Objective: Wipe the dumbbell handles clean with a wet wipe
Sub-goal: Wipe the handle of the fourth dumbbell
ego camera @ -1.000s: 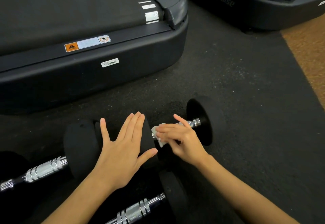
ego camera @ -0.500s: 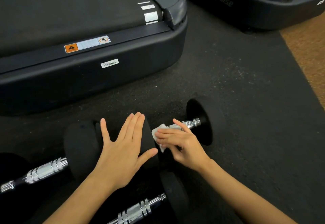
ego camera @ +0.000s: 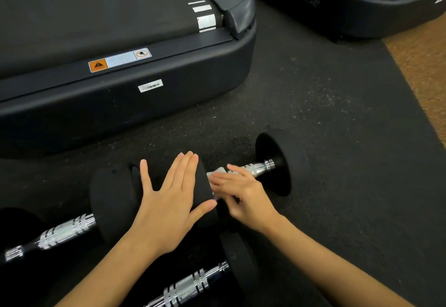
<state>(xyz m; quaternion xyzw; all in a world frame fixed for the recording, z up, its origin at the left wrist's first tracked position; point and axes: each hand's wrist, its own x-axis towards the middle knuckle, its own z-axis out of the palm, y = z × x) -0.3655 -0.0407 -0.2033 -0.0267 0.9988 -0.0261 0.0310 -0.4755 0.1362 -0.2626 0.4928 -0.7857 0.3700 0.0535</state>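
Observation:
A black dumbbell lies on the floor mat with its chrome handle (ego camera: 259,168) running between two round heads. My left hand (ego camera: 169,200) lies flat, fingers apart, on the near head (ego camera: 202,179). My right hand (ego camera: 241,195) presses a white wet wipe (ego camera: 218,171) around the left part of that handle; the far head (ego camera: 281,162) stands free at the right. Two more dumbbells lie close by: one with a chrome handle (ego camera: 62,233) at the left, another with its handle (ego camera: 188,287) at the bottom.
A black treadmill deck (ego camera: 125,104) fills the upper left, close behind the dumbbells. A second treadmill (ego camera: 350,10) stands at the upper right. Dark rubber mat (ego camera: 337,138) spreads to the right, with brown flooring (ego camera: 424,70) past its edge.
My right hand has slid the wipe left along the handle toward the near head, baring more chrome at the right. My left hand has stayed put.

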